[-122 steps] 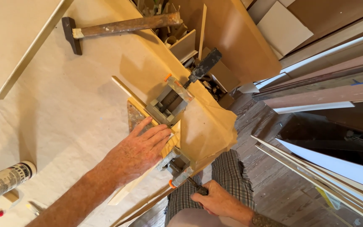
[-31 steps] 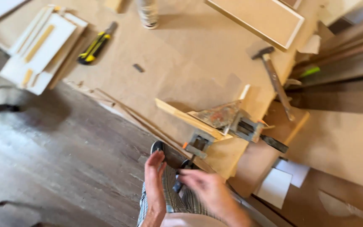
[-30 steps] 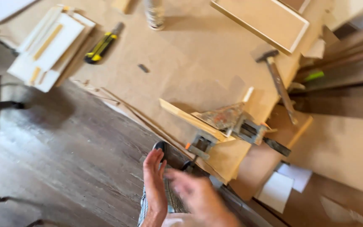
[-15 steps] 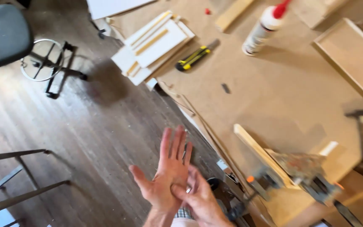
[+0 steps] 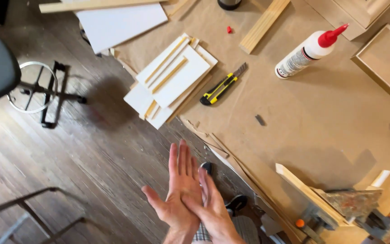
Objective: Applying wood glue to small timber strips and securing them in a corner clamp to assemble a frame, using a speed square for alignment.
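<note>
Right, both hands were flat and empty: left hand [image 5: 177, 190] pressed palm-to-palm on right hand [image 5: 211, 203], nothing gripped. Corner clamp [image 5: 353, 212] w/ wood strip [image 5: 308, 194] sat at 3 o'clock, near the edge. Risk, imo: unwatched, a knock could shift that joint.

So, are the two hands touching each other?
Touching. The head view shows the right hand pressed against the palm of the open left hand, with no gap.
</note>
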